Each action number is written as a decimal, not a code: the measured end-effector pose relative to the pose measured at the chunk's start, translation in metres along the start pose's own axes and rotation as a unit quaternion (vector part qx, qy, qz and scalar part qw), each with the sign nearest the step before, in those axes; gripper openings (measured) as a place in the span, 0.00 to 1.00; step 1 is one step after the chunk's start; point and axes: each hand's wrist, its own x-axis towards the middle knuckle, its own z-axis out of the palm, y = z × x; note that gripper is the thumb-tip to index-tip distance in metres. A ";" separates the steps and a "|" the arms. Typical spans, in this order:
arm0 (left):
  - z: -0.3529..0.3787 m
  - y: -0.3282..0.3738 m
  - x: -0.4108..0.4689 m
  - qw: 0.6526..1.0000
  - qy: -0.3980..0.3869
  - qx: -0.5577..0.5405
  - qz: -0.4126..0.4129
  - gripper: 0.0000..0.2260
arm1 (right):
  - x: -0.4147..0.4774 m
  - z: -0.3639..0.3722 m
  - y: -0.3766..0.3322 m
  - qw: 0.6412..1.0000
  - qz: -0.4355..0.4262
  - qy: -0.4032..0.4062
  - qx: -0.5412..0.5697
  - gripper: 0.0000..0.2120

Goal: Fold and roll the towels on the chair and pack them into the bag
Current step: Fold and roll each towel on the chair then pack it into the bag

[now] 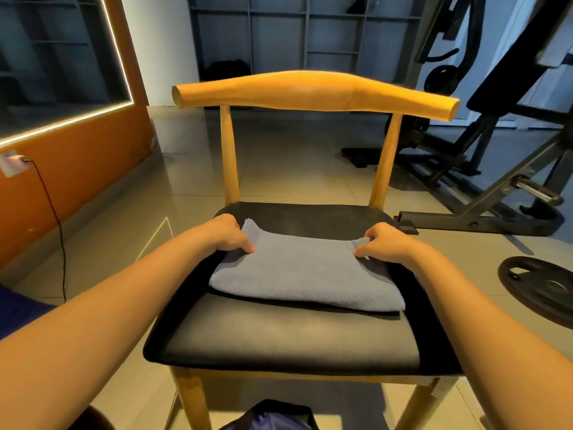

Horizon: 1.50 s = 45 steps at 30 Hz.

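**A:** Where is the towel?

**B:** The grey towel (305, 274) lies folded in a flat, wide band on the black padded seat of the wooden chair (313, 90). It sits on the back half of the seat. Its thick near edge runs across about the middle of the cushion, slanting a little toward the right.

**A:** And the hands?

**B:** Both are on the towel's far edge, one at each end. The left hand (228, 232) is at the far left corner, where a bit of the hem stands up beside the knuckles. Its fingers (248, 247) are curled, with the thumb tip pressed down on the cloth, pinching that corner. The right hand (384, 242) holds the far right corner the same way, fingers bent and closed on a small bunch of fabric.

**A:** Is the towel lifted anywhere?

**B:** Only at those two gripped corners, where it rises slightly. The rest lies flat on the seat.

**A:** Can you see the bag?

**B:** A dark bag (276, 415) with bluish fabric showing at its mouth sits on the floor in front of the chair, between the front legs. The bottom of the view cuts it off, and I cannot tell what is inside.

**A:** Anything else nearby?

**B:** A black weight plate (539, 290) lies flat on the tiled floor to the right of the chair. An exercise bench (483, 209) stands behind it.
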 end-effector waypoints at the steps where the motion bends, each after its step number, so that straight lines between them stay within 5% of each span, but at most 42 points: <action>1: -0.004 0.000 0.000 1.000 0.005 -0.019 0.002 0.13 | -0.002 -0.002 -0.003 1.000 -0.002 -0.009 0.009 0.11; 7: -0.046 0.007 0.013 0.999 0.029 -0.039 0.022 0.03 | -0.032 -0.008 -0.014 0.956 0.036 -0.136 0.259 0.05; 12: -0.044 0.059 0.030 0.970 0.150 0.063 0.181 0.10 | -0.060 0.001 -0.010 0.895 0.059 -0.254 0.361 0.14; 16: 0.011 0.087 0.027 0.921 0.222 0.210 0.242 0.24 | -0.075 0.012 0.000 0.932 0.083 -0.221 0.275 0.14; 22: 0.087 0.054 0.008 0.951 0.044 0.214 0.219 0.35 | -0.087 0.012 0.002 0.943 0.084 -0.189 0.261 0.10; 25: 0.085 0.048 0.002 0.952 0.028 0.200 0.229 0.37 | -0.092 0.013 0.002 0.950 0.075 -0.175 0.246 0.07; 33: 0.092 0.029 -0.079 0.933 0.022 0.186 0.309 0.33 | -0.103 0.011 0.017 0.950 0.043 -0.098 0.293 0.14; 39: 0.109 -0.003 -0.139 0.871 0.136 0.057 0.469 0.23 | -0.108 0.014 0.024 0.954 -0.001 -0.096 0.285 0.04; 45: 0.119 -0.016 -0.144 0.852 0.199 0.052 0.481 0.18 | -0.114 0.011 0.029 0.958 -0.061 -0.101 0.260 0.07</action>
